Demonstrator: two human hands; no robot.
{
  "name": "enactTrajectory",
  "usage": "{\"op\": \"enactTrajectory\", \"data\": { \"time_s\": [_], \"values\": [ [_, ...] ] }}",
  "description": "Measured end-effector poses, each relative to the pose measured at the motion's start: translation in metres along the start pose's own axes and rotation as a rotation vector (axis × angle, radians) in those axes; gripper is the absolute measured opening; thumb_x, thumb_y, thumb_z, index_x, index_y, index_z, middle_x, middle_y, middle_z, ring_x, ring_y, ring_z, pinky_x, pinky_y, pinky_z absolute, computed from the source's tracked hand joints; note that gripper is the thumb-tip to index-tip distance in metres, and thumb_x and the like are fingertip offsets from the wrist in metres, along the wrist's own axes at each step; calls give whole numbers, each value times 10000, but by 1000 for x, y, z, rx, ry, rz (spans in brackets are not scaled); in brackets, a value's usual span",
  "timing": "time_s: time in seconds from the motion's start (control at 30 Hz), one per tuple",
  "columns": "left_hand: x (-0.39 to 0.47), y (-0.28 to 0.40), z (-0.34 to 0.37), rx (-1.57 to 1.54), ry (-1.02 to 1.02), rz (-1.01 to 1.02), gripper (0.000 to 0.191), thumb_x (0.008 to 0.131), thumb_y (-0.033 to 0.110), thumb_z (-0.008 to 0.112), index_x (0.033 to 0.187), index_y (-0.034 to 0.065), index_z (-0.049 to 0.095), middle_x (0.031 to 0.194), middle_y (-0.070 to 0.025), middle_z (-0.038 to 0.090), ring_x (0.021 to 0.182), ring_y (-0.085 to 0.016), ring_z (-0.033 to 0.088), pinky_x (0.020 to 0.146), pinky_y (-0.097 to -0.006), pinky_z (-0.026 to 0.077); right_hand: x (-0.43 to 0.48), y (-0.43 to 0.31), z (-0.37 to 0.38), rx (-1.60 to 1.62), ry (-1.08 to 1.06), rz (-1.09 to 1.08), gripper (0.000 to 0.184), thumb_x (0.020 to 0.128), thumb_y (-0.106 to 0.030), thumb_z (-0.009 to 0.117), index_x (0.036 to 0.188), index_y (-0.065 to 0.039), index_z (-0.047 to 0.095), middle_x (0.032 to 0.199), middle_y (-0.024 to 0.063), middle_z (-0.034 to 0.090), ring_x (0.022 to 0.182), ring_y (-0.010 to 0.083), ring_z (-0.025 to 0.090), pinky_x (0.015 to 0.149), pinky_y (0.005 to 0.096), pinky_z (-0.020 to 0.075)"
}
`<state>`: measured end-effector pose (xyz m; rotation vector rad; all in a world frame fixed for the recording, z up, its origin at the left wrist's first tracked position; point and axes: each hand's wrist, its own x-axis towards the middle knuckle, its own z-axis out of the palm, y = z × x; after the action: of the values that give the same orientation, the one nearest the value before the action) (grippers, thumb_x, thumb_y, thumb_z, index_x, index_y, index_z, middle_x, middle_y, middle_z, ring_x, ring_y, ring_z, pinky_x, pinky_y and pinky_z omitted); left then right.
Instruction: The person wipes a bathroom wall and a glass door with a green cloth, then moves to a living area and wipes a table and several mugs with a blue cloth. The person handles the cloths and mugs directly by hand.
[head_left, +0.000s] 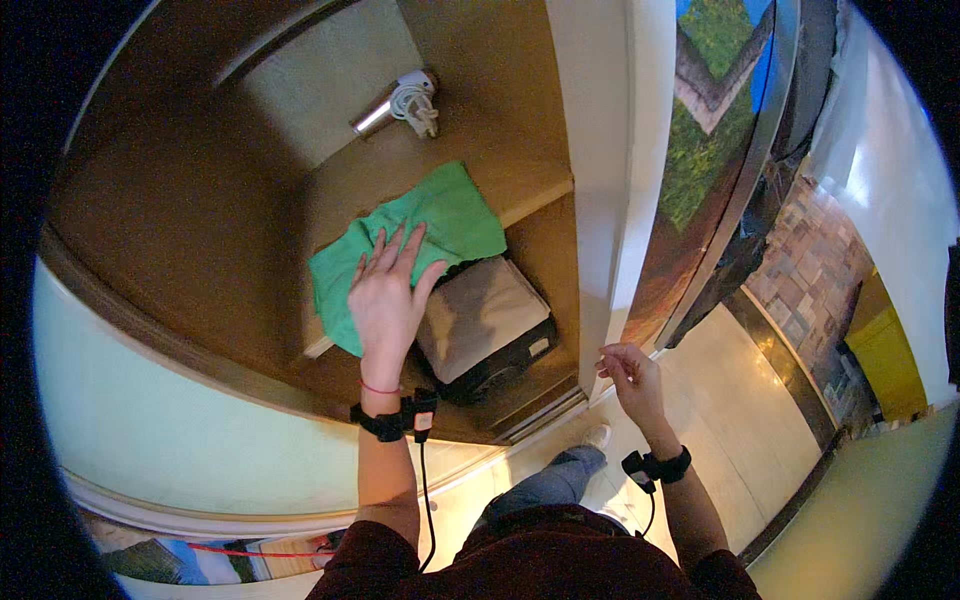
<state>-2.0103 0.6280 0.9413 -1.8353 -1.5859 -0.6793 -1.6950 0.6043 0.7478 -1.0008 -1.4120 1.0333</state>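
My left hand (388, 289) lies flat on a green cloth (442, 206), palm down with the fingers spread. The cloth is spread over a wooden shelf (352, 180) inside a cabinet and hangs past the shelf's front edge. Further back on that shelf sits a hair dryer (382, 109) with its white cord (416, 105) bundled around it. Beside the cabinet's white frame (600, 225), my right hand (631, 375) hovers with loosely bent fingers and nothing visible in it.
Below the shelf, a beige folded fabric item (484, 319) rests on a black case or bag (499, 371). A sliding-door track (544, 416) runs along the cabinet's base. To the right are a picture panel (705, 142), pale floor tiles (735, 405) and a yellow object (889, 360).
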Motion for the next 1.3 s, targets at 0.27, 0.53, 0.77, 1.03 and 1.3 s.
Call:
{"op": "enactTrajectory", "data": {
  "time_s": [0.27, 0.53, 0.77, 1.03, 1.3],
  "values": [
    [17, 39, 14, -80, 27, 28, 368, 853, 158, 681, 1221, 169, 690, 1226, -112, 673, 1182, -286, 619, 983, -415, 491, 34, -41, -28, -131, 35, -121, 111, 962, -38, 597, 1028, 23, 662, 864, 82, 709, 784, 140, 691, 716, 269, 553],
    [72, 102, 79, -132, 121, 99, 399, 773, 96, 671, 1168, 149, 684, 1243, -60, 660, 1194, -243, 614, 966, -424, 509, 106, -136, -40, -247, 53, -485, 144, 841, 25, 689, 976, -24, 690, 886, 119, 705, 774, 238, 688, 689, 325, 538],
    [69, 108, 85, -197, 308, 72, 322, 778, 36, 635, 1080, 111, 718, 1067, -97, 710, 1073, -240, 683, 852, -382, 558, 143, -152, -49, -394, -1, -798, 198, 798, -15, 727, 975, -73, 658, 911, 93, 695, 799, 287, 661, 670, 365, 519],
    [68, 145, 63, -457, 595, -190, 490, 622, -64, 493, 1051, 8, 719, 975, -177, 709, 817, -319, 685, 769, -384, 556, 156, -132, -70, -300, -390, -706, 127, 872, -165, 694, 953, -76, 656, 902, 99, 675, 814, 297, 669, 723, 379, 559],
    [104, 132, 18, -209, 420, -310, 409, 794, -100, 571, 1158, 45, 685, 994, -179, 692, 818, -297, 681, 727, -375, 537, 160, -129, -103, -242, -469, -684, 155, 889, -187, 691, 980, -66, 658, 822, 108, 667, 738, 293, 661, 649, 380, 552]
  ]
}}
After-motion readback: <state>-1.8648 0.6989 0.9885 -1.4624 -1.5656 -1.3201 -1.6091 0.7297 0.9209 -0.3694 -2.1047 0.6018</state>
